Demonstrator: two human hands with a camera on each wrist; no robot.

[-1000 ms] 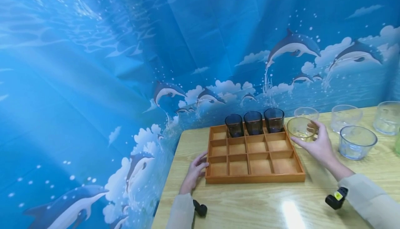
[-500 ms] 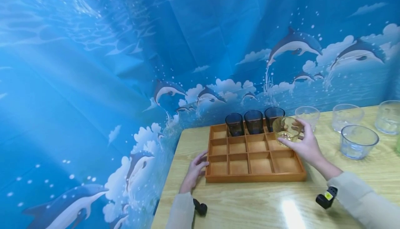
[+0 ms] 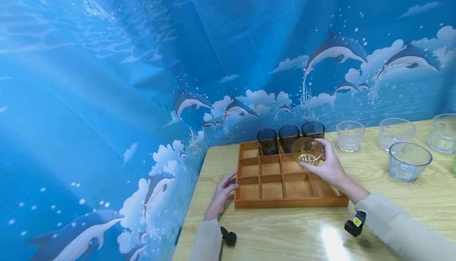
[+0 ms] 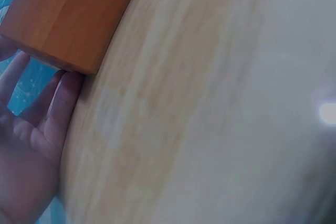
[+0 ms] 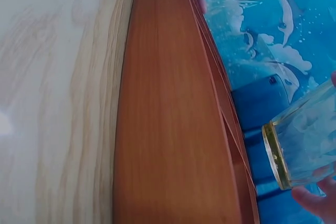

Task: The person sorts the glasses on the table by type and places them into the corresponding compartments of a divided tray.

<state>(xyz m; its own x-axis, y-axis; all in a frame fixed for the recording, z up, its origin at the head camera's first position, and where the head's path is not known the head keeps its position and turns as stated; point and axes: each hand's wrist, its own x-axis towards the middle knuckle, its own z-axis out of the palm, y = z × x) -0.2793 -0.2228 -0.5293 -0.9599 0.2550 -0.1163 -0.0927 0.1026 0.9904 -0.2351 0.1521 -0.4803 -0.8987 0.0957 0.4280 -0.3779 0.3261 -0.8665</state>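
A yellowish clear glass is held between the thumb and fingers of my right hand, above the wooden compartment tray. In the right wrist view the glass appears apart from the tray wall. My left hand touches the tray's left side, fingers fairly straight; the left wrist view shows its fingers against the wooden corner. Dark glasses stand in the tray's back row: a left one, a middle one and a right one, partly hidden by the held glass.
To the tray's right stand a clear tumbler, a wider clear glass, a bluish glass bowl and another clear glass. Something green shows at the right edge. A blue dolphin-print backdrop rises behind the wooden table.
My right hand has carried the yellowish glass leftward from beside the tray to over its middle-right compartments. The left hand stays at the tray's left side.
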